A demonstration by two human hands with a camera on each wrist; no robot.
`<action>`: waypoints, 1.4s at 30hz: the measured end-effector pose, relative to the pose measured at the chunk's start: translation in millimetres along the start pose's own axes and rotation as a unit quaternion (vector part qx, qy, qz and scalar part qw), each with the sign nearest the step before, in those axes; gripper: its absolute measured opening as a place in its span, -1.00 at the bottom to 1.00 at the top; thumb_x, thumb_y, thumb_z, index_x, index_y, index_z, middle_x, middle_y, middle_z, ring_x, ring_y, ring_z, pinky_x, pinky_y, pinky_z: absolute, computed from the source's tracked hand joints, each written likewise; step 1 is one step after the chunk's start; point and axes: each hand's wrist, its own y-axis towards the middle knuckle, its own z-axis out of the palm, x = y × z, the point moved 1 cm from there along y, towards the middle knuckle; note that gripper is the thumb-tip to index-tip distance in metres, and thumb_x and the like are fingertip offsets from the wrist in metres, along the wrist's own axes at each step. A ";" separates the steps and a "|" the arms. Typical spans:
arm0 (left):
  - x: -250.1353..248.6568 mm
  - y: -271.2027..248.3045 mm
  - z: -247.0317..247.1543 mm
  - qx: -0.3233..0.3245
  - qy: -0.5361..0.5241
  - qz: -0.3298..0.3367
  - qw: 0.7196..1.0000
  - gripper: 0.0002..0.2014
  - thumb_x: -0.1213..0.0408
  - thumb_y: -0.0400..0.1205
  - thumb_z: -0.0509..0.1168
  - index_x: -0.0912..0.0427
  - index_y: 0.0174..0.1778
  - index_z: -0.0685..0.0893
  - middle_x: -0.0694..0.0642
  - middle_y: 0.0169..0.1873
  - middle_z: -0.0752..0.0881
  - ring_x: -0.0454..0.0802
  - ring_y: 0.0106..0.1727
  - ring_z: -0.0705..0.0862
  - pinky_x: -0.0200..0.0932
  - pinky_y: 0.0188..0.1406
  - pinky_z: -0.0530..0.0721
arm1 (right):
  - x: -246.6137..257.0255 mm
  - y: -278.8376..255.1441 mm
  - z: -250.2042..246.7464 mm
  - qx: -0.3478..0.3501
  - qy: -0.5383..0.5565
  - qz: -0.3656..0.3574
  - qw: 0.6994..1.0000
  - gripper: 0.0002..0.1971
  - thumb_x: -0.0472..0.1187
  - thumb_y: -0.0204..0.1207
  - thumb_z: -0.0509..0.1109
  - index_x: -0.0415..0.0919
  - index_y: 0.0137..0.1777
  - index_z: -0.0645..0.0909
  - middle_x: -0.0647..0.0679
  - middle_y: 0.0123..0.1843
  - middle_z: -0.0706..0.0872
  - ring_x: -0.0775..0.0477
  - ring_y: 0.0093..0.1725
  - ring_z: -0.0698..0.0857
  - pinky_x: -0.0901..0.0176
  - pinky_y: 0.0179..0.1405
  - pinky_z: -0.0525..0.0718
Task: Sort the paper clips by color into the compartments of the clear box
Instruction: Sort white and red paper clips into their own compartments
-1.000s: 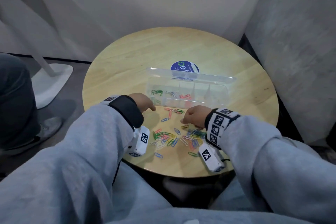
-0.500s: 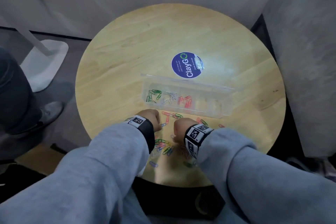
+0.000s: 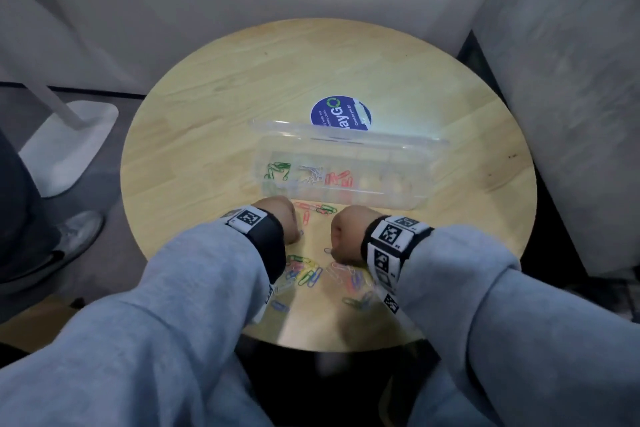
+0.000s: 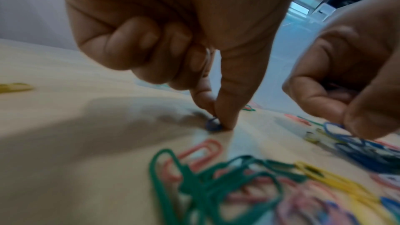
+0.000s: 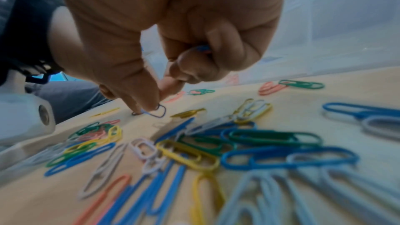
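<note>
The clear box [image 3: 408, 198] lies open on the round wooden table [image 3: 214, 135]. Its left compartments hold green clips [image 3: 277, 170], white clips [image 3: 311, 174] and red clips [image 3: 340, 179]. Loose paper clips [image 3: 308, 274] of mixed colours lie in front of it, between my hands. My left hand [image 4: 218, 122] pinches a blue clip [image 4: 213, 125] on the table with thumb and forefinger, the other fingers curled. My right hand [image 5: 151, 105] pinches another blue clip [image 5: 156, 113] on the table. A further blue clip [image 5: 202, 48] is tucked under its curled fingers.
The box's lid [image 3: 346, 133] stands open behind it, partly over a round blue sticker [image 3: 341, 113]. A few red and green clips [image 3: 317, 209] lie by the box's front wall. A white stand base [image 3: 69, 146] and a shoe [image 3: 74, 236] are on the floor at left.
The head view has tilted down over the table. Both hands have come back from the box's front wall to the loose clips and now pinch blue ones.
</note>
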 end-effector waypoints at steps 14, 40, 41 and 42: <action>16.0 -16.0 -28.1 0.031 -0.488 0.066 0.870 -0.70 0.58 0.56 0.00 0.22 -0.46 0.34 0.21 -0.45 0.55 -0.06 -0.58 0.49 -0.42 -0.74 0.40 | -44.9 -24.5 -17.5 -0.064 0.471 0.005 0.880 -0.70 -0.52 0.50 0.22 -0.20 -0.39 0.41 -0.14 -0.42 0.59 -0.01 -0.54 0.45 0.28 -0.59 0.43; -11.3 -47.6 31.4 0.071 0.297 0.163 0.938 -0.88 0.18 0.43 0.38 -0.03 -0.15 0.61 0.02 -0.05 0.71 0.03 -0.13 0.54 -0.19 -0.22 0.43 | -32.3 -15.5 -3.6 -0.042 0.091 -0.083 0.991 -0.87 -0.25 0.46 0.37 0.04 -0.19 0.60 0.15 -0.41 0.44 0.20 -0.42 0.42 0.30 -0.43 0.41; -11.9 -47.3 34.6 0.068 0.294 0.163 0.939 -0.89 0.18 0.43 0.37 -0.04 -0.17 0.59 0.02 -0.04 0.71 0.04 -0.12 0.55 -0.19 -0.22 0.43 | -30.0 -13.6 -3.4 -0.037 0.090 -0.087 0.991 -0.86 -0.26 0.45 0.38 0.05 -0.18 0.61 0.14 -0.41 0.44 0.18 -0.42 0.44 0.27 -0.39 0.45; -12.3 -47.0 37.8 0.068 0.293 0.162 0.940 -0.90 0.18 0.44 0.36 -0.04 -0.18 0.60 0.03 -0.04 0.71 0.05 -0.10 0.57 -0.19 -0.22 0.43 | -27.8 -11.8 -2.4 -0.032 0.084 -0.089 0.992 -0.84 -0.26 0.45 0.38 0.07 -0.18 0.62 0.14 -0.40 0.44 0.14 -0.39 0.47 0.24 -0.32 0.49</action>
